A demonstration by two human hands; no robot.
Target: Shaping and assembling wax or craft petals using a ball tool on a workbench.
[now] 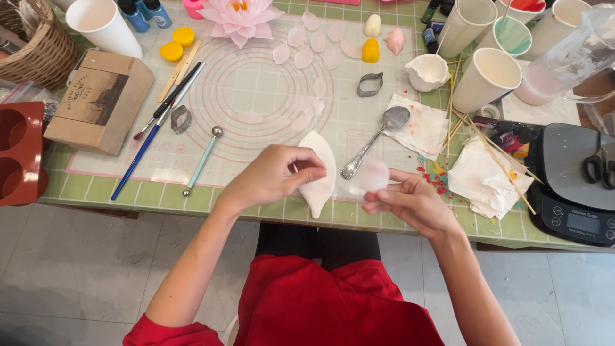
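My left hand (272, 176) grips a white leaf-shaped mould (322, 172) near the table's front edge, thumb pressed on its face. Beside it, my right hand (410, 202) pinches a thin, pale pink translucent petal (375, 174) between thumb and fingers. A metal spoon (378, 138) lies just beyond both hands on the clear silicone mat (256, 96). Several loose pink petals (315, 41) lie at the far side of the mat, by a finished pink flower (239, 18).
A brown box (99, 99), brushes and a ball tool (204, 160) lie left. A red silicone mould (19, 150) and basket (35, 41) sit far left. Paper cups (488, 78), skewers, tissues (487, 179) and a black scale (576, 182) with scissors crowd the right.
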